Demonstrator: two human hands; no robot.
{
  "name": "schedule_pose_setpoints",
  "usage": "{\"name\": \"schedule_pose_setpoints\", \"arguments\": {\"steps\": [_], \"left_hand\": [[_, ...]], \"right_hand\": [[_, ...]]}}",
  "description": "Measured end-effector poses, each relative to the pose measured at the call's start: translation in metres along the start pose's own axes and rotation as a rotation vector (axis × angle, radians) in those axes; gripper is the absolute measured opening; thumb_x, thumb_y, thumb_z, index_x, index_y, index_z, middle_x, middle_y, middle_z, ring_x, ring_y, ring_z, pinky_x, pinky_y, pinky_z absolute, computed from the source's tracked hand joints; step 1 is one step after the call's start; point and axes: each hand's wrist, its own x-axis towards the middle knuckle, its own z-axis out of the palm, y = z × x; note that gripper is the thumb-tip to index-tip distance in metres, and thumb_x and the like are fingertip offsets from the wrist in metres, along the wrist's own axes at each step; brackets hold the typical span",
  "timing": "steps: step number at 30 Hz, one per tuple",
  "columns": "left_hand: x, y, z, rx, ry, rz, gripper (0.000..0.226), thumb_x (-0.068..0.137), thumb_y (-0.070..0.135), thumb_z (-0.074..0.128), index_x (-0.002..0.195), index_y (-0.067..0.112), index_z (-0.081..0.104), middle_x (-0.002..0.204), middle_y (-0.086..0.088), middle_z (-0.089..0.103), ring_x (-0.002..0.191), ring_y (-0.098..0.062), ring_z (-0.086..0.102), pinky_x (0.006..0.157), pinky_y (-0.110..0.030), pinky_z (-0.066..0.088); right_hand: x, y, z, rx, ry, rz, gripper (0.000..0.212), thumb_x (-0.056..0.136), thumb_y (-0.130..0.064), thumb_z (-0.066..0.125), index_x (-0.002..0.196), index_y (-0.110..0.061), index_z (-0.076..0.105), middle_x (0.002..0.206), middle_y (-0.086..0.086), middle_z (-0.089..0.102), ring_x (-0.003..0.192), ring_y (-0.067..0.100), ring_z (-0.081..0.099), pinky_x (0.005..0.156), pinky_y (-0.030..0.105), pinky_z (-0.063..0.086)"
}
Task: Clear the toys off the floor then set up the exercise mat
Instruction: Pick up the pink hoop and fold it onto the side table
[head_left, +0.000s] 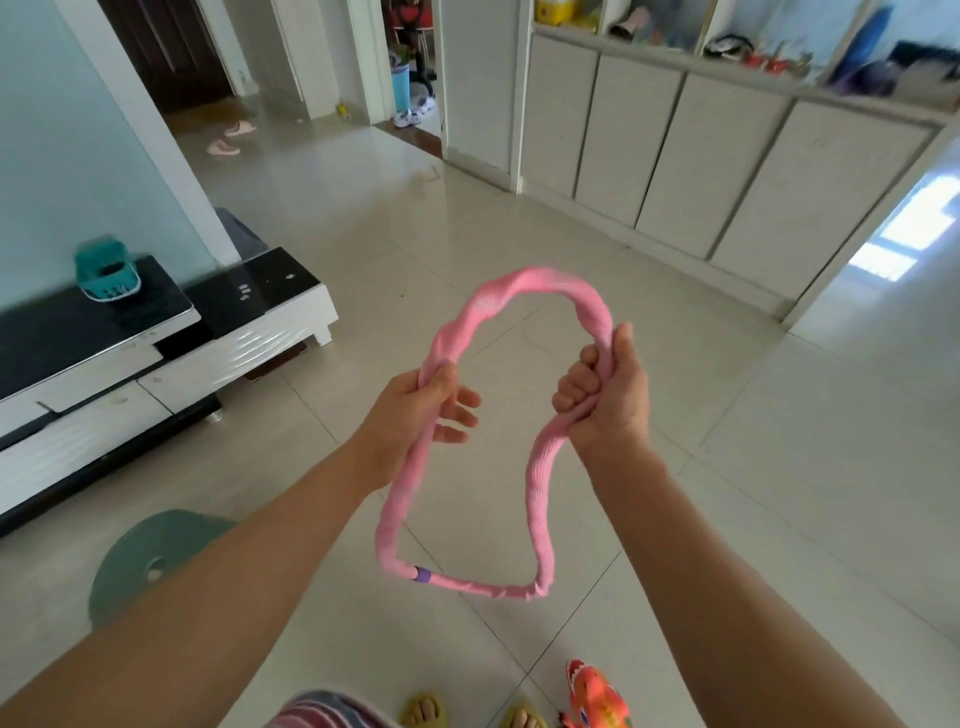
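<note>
Both hands, left hand (423, 402) and right hand (605, 397), are gripping the pink loop (540, 478). Its slack near end is dangling and could be catching the orange toy (595, 693) near the feet.

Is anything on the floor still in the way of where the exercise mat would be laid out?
Mostly no: the tiled floor ahead looks open. An orange toy lies by the person's feet, and both hands, left hand and right hand, hold a pink loop.

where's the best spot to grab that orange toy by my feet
Judging from the little that shows, take the orange toy around its body from above, with the right hand. It lies on the floor beside the right foot; its lower part is cut off, so no handle can be confirmed.
</note>
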Motion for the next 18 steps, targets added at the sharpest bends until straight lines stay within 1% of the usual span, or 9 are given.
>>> {"name": "schedule_pose_setpoints", "arguments": {"steps": [2, 5, 6, 8, 11, 12, 14, 16, 18], "left_hand": [[0.002, -0.008, 0.007, -0.065, -0.152, -0.038, 0.03, 0.085, 0.038, 0.06, 0.082, 0.008, 0.061, 0.094, -0.008, 0.071, 0.088, -0.021, 0.068, 0.075, -0.034, 0.057], [0.004, -0.019, 0.019, -0.133, -0.341, -0.1, 0.072, 0.054, 0.062, 0.077, 0.1, 0.009, 0.061, 0.099, -0.01, 0.07, 0.094, -0.02, 0.068, 0.079, -0.031, 0.056], [0.004, -0.021, 0.022, -0.144, -0.39, -0.108, 0.079, 0.051, 0.064, 0.077, 0.106, 0.01, 0.061, 0.103, -0.012, 0.07, 0.098, -0.022, 0.067, 0.081, -0.03, 0.055], [0.004, -0.019, 0.025, -0.128, -0.457, -0.112, 0.077, 0.055, 0.061, 0.076, 0.11, 0.009, 0.061, 0.102, -0.013, 0.071, 0.104, -0.025, 0.065, 0.087, -0.034, 0.053], [0.002, -0.019, 0.028, -0.021, -0.523, -0.067, 0.068, 0.052, 0.055, 0.08, 0.1, 0.009, 0.065, 0.079, -0.001, 0.069, 0.084, -0.017, 0.066, 0.086, -0.031, 0.051], [0.001, -0.022, 0.03, 0.008, -0.514, -0.044, 0.055, 0.053, 0.049, 0.081, 0.092, 0.013, 0.068, 0.071, 0.003, 0.065, 0.075, -0.014, 0.063, 0.083, -0.029, 0.051], [-0.001, -0.024, 0.038, 0.006, -0.395, 0.008, 0.016, 0.063, 0.034, 0.075, 0.064, 0.021, 0.066, 0.056, 0.004, 0.057, 0.059, -0.012, 0.054, 0.082, -0.036, 0.047], [0.001, -0.023, 0.045, -0.043, -0.281, 0.029, 0.028, 0.072, 0.026, 0.067, 0.049, 0.018, 0.055, 0.049, 0.001, 0.048, 0.051, -0.014, 0.046, 0.079, -0.04, 0.045], [0.002, -0.018, 0.052, -0.119, -0.236, 0.035, 0.032, 0.074, 0.026, 0.063, 0.051, 0.012, 0.048, 0.045, 0.001, 0.044, 0.047, -0.014, 0.042, 0.072, -0.036, 0.046]], "right_hand": [[-0.006, -0.017, 0.014, 0.105, -0.04, -0.013, 0.051, 0.094, -0.05, 0.037, 0.055, -0.018, 0.037, 0.033, -0.008, 0.024, 0.029, 0.007, 0.021, 0.035, 0.011, 0.018], [-0.017, -0.034, 0.034, 0.177, -0.129, -0.019, 0.053, 0.093, -0.051, 0.038, 0.052, -0.018, 0.04, 0.032, -0.008, 0.023, 0.029, 0.007, 0.021, 0.034, 0.012, 0.019], [-0.019, -0.036, 0.039, 0.175, -0.155, -0.018, 0.054, 0.093, -0.051, 0.038, 0.051, -0.018, 0.04, 0.032, -0.008, 0.023, 0.028, 0.007, 0.021, 0.033, 0.012, 0.018], [-0.022, -0.038, 0.045, 0.148, -0.184, -0.033, 0.055, 0.093, -0.051, 0.038, 0.049, -0.018, 0.041, 0.032, -0.008, 0.023, 0.028, 0.007, 0.02, 0.033, 0.013, 0.017], [-0.023, -0.038, 0.044, 0.149, -0.13, -0.03, 0.057, 0.092, -0.049, 0.04, 0.044, -0.018, 0.042, 0.031, -0.008, 0.022, 0.028, 0.007, 0.019, 0.033, 0.013, 0.017], [-0.023, -0.038, 0.043, 0.153, -0.11, -0.03, 0.057, 0.092, -0.049, 0.04, 0.044, -0.018, 0.042, 0.031, -0.008, 0.022, 0.028, 0.008, 0.019, 0.033, 0.013, 0.017], [-0.023, -0.038, 0.042, 0.133, -0.086, -0.049, 0.055, 0.092, -0.048, 0.041, 0.046, -0.018, 0.041, 0.032, -0.008, 0.023, 0.029, 0.008, 0.02, 0.034, 0.014, 0.019], [-0.022, -0.039, 0.044, 0.068, -0.088, -0.091, 0.051, 0.092, -0.049, 0.042, 0.052, -0.018, 0.042, 0.033, -0.008, 0.027, 0.031, 0.008, 0.024, 0.035, 0.015, 0.024], [-0.021, -0.043, 0.047, 0.008, -0.144, -0.122, 0.047, 0.093, -0.048, 0.042, 0.059, -0.017, 0.048, 0.038, -0.005, 0.038, 0.037, 0.009, 0.034, 0.043, 0.019, 0.033]]}}
